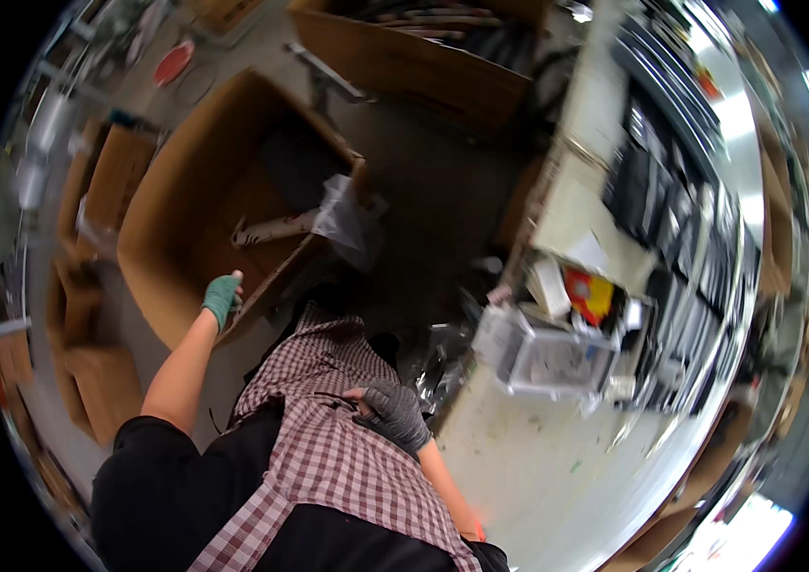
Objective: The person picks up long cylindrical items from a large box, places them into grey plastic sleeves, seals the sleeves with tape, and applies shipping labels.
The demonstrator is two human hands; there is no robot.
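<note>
My left hand (222, 299), in a green fingerless glove, is closed on the near rim of a large open cardboard box (161, 210). Inside the box lie a pale printed roll or strip (276, 229) and something dark. A clear plastic bag (342, 217) hangs over the box's right edge. My right hand (395, 415), in a grey fingerless glove, rests curled against my checked apron (328, 448). A thin dark thing shows at its fingertips; what it is cannot be made out.
On my right runs a long pale worktable (509, 458) with a clear plastic bin (562, 362) and rows of dark strip-like parts (690, 257). Another cardboard box (414, 62) stands ahead. More boxes (104, 391) stand at left. Crumpled clear plastic (440, 367) lies beside the table.
</note>
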